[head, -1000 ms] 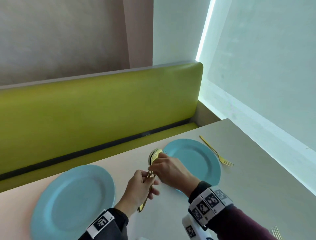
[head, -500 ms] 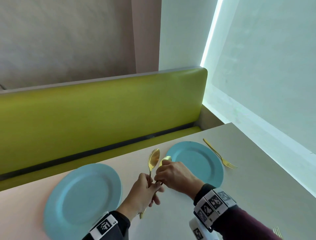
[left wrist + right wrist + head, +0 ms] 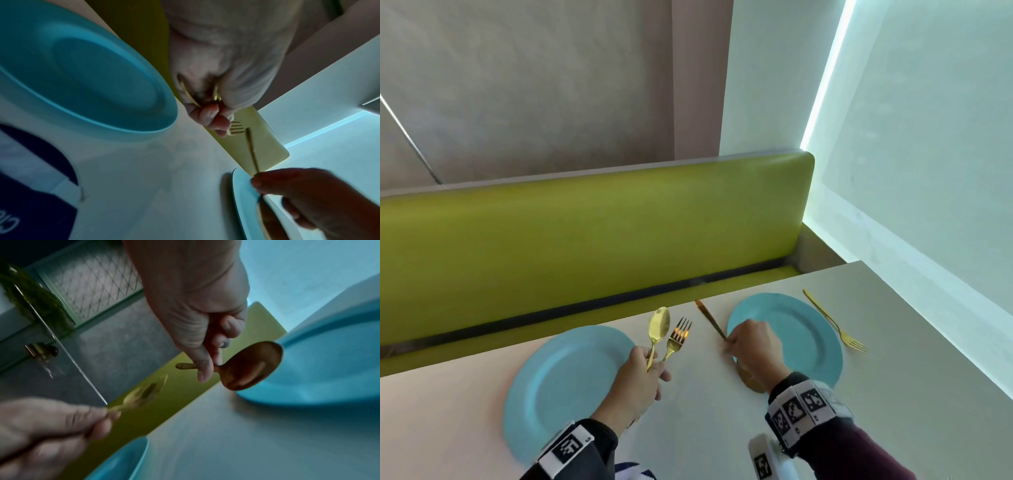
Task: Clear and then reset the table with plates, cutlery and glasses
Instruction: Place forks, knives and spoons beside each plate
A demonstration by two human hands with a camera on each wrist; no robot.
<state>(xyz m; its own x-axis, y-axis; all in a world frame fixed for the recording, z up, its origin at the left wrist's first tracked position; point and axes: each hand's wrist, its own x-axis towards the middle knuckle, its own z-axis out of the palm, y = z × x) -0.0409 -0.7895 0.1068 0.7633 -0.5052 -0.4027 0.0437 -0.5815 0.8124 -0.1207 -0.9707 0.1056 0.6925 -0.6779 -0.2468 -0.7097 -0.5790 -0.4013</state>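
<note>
Two light blue plates lie on the pale table (image 3: 705, 431): the left plate (image 3: 558, 394) and the right plate (image 3: 804, 329). My left hand (image 3: 654, 370) grips the handles of a gold spoon (image 3: 659, 327) and a gold fork (image 3: 679, 337), both pointing away from me beside the left plate. My right hand (image 3: 736, 346) pinches a second gold spoon (image 3: 251, 365) by mid-handle at the left rim of the right plate. Its bowl (image 3: 751, 382) lies under my wrist and its handle (image 3: 709, 318) points toward the bench. Another gold fork (image 3: 835, 325) lies right of the right plate.
A green padded bench (image 3: 585, 240) runs along the table's far edge. A pale wall with a lit strip (image 3: 822, 85) closes the right side. Bare tabletop shows between the two plates and near my forearms.
My hands have parted. The right hand has drawn one spoon out of the bundle and carried it right to the right plate's rim. The left hand keeps a spoon and a fork.
</note>
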